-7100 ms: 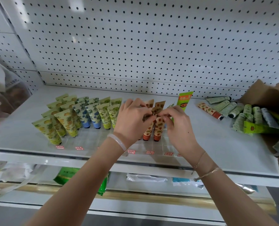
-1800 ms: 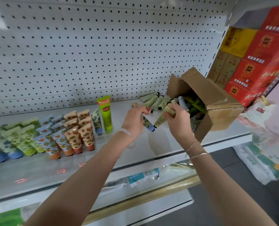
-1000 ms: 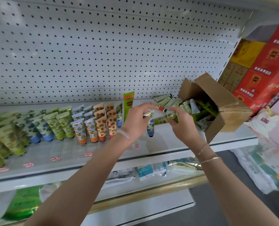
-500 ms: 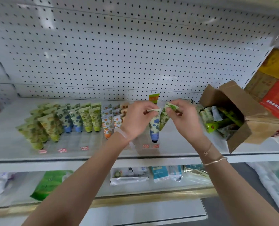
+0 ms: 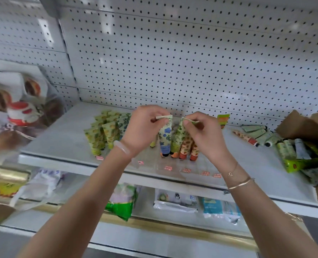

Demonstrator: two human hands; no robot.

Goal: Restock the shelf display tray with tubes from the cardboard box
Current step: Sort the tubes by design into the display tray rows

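My left hand (image 5: pixel 143 130) pinches the flat top end of a blue-flowered tube (image 5: pixel 165 139) that hangs cap down over the clear display tray (image 5: pixel 174 167). Beside it, my right hand (image 5: pixel 203 135) pinches the top end of a green-patterned tube (image 5: pixel 177 140), also cap down. Both tubes hover just above the tray, right next to the orange-capped tubes (image 5: pixel 188 148) standing there. Rows of green and blue tubes (image 5: pixel 106 134) fill the tray's left side. The open cardboard box (image 5: pixel 307 127) lies on its side at the far right, with tubes spilling out.
Loose tubes (image 5: pixel 254 135) lie on the white shelf (image 5: pixel 256 164) between tray and box. A tall green tube (image 5: pixel 222 120) stands at the back by the pegboard wall. Bagged goods (image 5: pixel 15 108) sit at the left. Packets (image 5: pixel 174 199) lie on the lower shelf.
Both hands carried one tube each from the box area leftward and now hold them cap down over the tray beside the orange-capped tubes. The view swung left.
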